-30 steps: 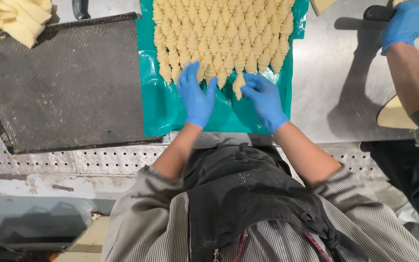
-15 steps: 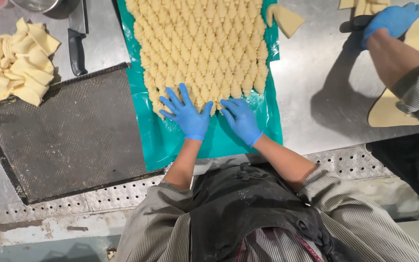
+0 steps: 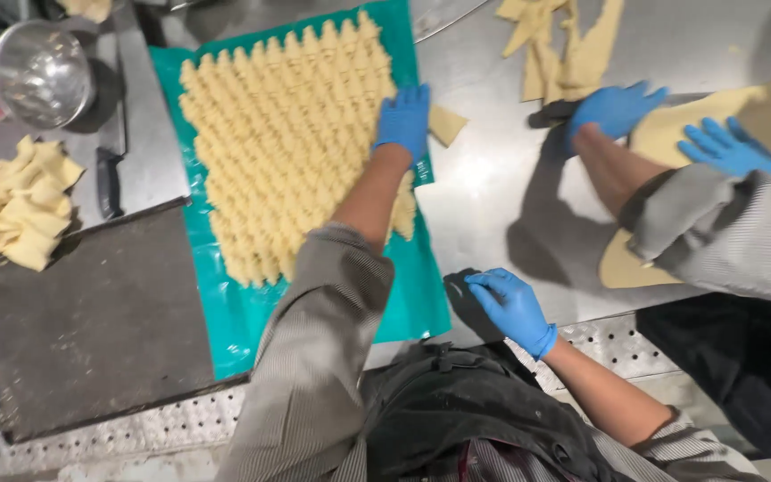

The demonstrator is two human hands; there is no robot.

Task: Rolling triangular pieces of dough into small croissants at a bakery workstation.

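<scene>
Left hand (image 3: 403,120) in blue glove, stretched across, flat and released on the right edge of the shaped dough pieces (image 3: 292,147) packed in rows on the teal sheet (image 3: 417,295) on the steel table (image 3: 493,196). Right hand (image 3: 512,308) open, grasping nothing, fingers resting near the table's front edge. Dark tray (image 3: 82,330) left of the sheet, dough scraps (image 3: 11,205) and metal bowl (image 3: 39,73) beyond. Co-worker's gloved hands (image 3: 617,107) on a dough slab (image 3: 760,112) at right
</scene>
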